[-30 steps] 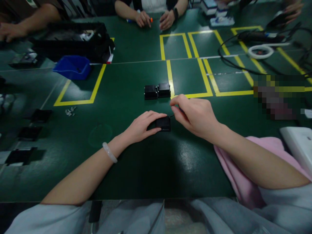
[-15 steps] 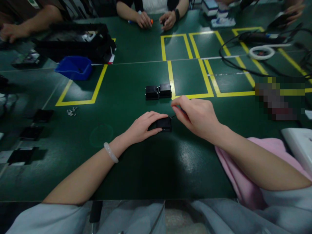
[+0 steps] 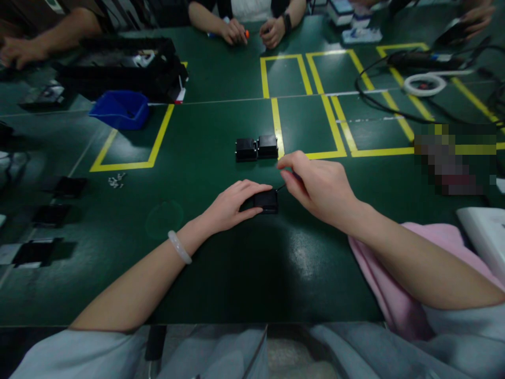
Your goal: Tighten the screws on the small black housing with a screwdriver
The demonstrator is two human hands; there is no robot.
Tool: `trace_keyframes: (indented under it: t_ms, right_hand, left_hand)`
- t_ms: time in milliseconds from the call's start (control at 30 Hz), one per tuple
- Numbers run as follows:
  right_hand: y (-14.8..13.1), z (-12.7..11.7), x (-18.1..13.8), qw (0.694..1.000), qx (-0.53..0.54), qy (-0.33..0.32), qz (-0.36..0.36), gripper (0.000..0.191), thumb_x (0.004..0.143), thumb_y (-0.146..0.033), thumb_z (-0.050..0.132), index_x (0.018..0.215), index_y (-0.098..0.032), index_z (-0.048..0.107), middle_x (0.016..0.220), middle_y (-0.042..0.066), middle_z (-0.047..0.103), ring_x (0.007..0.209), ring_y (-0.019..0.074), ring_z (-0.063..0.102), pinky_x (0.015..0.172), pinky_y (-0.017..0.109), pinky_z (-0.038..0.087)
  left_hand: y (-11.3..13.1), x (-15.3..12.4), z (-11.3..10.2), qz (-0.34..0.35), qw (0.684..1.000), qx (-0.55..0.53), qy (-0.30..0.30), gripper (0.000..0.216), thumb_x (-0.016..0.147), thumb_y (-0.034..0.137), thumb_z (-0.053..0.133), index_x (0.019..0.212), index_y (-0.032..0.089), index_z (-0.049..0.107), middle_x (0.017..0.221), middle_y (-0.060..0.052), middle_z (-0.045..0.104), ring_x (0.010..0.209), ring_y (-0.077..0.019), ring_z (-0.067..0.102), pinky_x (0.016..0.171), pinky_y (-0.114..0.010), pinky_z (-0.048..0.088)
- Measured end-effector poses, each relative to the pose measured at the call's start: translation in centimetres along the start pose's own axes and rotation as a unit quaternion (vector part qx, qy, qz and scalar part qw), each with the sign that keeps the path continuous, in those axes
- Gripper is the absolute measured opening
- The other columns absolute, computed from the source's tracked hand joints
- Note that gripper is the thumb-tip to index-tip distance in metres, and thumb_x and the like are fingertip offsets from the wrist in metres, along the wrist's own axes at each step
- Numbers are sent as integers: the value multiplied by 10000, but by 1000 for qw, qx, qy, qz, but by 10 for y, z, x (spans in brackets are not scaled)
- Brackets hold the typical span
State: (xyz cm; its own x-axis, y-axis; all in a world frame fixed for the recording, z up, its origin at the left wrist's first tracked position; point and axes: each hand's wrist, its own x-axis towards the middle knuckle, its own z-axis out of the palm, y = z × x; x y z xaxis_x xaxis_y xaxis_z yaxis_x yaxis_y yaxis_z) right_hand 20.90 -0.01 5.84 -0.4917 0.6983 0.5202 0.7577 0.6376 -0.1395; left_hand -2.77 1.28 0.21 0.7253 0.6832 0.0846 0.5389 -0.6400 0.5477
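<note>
A small black box [image 3: 266, 200] lies on the green table [image 3: 221, 273] in front of me. My left hand [image 3: 231, 205] rests on its left side, fingers curled over it, holding it down. My right hand [image 3: 317, 185] is closed in a pinch on a thin dark tool [image 3: 281, 187], whose tip touches the box's top right corner. Two more black boxes [image 3: 256, 148] sit side by side a little farther away, beside a yellow tape line.
A blue bin [image 3: 119, 109] and a black tray [image 3: 118, 66] stand at the far left. Small screws [image 3: 114, 181] and flat black parts [image 3: 51, 215] lie at left. Cables and a white ring [image 3: 424, 84] are at far right. Other people's hands [image 3: 252, 31] work across the table.
My right hand has shifted slightly up and away while keeping the tool on the box. My left hand stays on the box.
</note>
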Motion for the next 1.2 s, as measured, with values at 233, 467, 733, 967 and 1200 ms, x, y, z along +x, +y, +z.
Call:
trace_keyframes:
  t_ms: [233,467,733,967,1200]
  right_hand:
    - [-1,-2,0,999,-29,-20,4,296,998,-349,371,919,-173,597,679,-1,659,581,131,603,555,266,303]
    - [-2,-2,1,1000,-5,-10,0,240,985,-270,374,980,-162,589,732,2,674,618,118,610,577,250,321]
    - [-2,-2,1,1000,3,-28,11,335,1005,-352,338,881,-163,586,701,19,664,611,126,598,578,255,308]
    - [-2,-4,1,999,21,-42,20,265,991,-310,353,918,-171,567,721,4,655,613,114,579,577,252,298]
    - [-3,-4,2,999,8,-37,35,266,993,-291,342,959,-166,574,700,-1,654,580,113,578,546,254,278]
  left_hand:
    - [0,0,0,5,1000,1,4,464,970,318,552,1413,249,435,1311,-72,546,1202,-229,514,1024,-392,433]
    - [1,0,-1,-4,1000,-2,-3,449,973,322,538,1406,250,444,1304,-77,547,1200,-238,515,1019,-398,440]
    - [-2,0,1,6,1000,-4,4,460,973,315,542,1415,249,435,1313,-80,542,1205,-236,513,1036,-403,428]
    - [0,0,0,3,1000,-6,3,459,969,314,551,1410,250,440,1298,-76,546,1194,-234,519,1023,-392,437]
    - [-1,0,0,3,1000,-12,4,456,967,308,550,1407,250,450,1306,-81,550,1198,-239,517,1019,-407,441]
